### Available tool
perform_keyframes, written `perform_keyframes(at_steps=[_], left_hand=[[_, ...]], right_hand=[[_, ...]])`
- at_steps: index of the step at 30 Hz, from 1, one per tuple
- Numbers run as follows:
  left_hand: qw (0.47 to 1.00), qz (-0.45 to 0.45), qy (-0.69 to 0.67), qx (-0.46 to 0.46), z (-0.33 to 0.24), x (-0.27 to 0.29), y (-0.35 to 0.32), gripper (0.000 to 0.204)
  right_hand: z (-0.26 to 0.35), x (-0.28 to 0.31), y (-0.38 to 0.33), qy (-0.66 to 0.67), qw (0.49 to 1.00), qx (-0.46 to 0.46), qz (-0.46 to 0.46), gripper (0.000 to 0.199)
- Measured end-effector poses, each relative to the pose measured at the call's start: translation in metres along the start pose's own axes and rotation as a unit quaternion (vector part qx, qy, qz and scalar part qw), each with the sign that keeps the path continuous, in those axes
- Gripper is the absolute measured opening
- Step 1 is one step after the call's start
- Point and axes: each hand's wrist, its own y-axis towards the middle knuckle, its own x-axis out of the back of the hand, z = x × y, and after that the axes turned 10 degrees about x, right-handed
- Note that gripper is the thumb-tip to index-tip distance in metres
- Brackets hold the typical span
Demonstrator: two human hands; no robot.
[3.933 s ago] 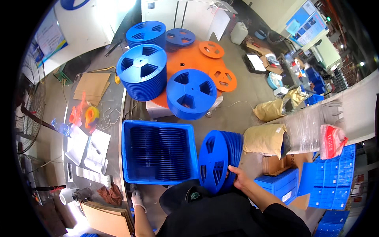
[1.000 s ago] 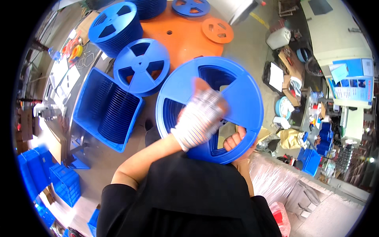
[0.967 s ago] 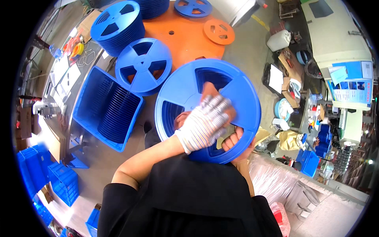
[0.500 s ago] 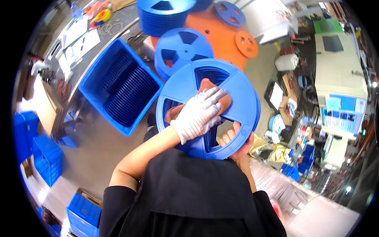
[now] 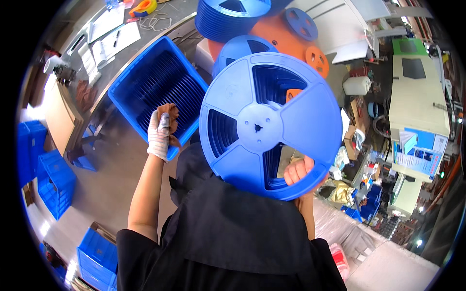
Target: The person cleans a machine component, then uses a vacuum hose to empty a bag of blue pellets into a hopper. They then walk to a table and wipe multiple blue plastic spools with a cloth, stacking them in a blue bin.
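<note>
In front of my chest stands a pile of blue plastic reels (image 5: 303,114), the top one facing me with its cut-out windows and hub in view. My bare right hand (image 5: 300,170) grips the pile's lower right rim, fingers curled through a window and the thumb hidden. Off to the left, my gloved left hand (image 5: 159,133) is closed on a brown cloth (image 5: 168,118). That hand is over the near edge of a blue bin (image 5: 127,107), inside which a row of dark blue reels (image 5: 170,89) stands on edge.
Beyond the pile, a round orange surface (image 5: 272,31) carries a stack of blue reels (image 5: 223,22), another blue reel (image 5: 301,24) and a small orange reel (image 5: 316,60). Papers (image 5: 119,39) and tape (image 5: 144,7) lie on a grey table at the far left. Blue crates (image 5: 57,182) stand at the left.
My left hand has left the top reel's face and swung left to the bin with the cloth. The reel pile is now nearer and tilted more toward me, still in my right hand.
</note>
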Motion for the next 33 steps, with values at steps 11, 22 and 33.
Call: perform_keyframes(at_steps=[11,22,33], left_hand=[[0.897,0.178,-0.279,0.292,0.069,-0.044,0.027,0.034],[0.904,0.199,-0.309,0.219,0.048,-0.020,-0.005,0.036],[0.898,0.209,-0.317,0.224,0.053,-0.036,-0.003,0.039]], right_hand=[[-0.014,0.018,-0.004,0.190,0.974,0.000,0.127,0.020],[-0.023,0.009,-0.026,0.169,0.980,0.099,-0.023,0.026],[-0.023,0.018,-0.016,0.241,0.967,0.051,-0.061,0.022]])
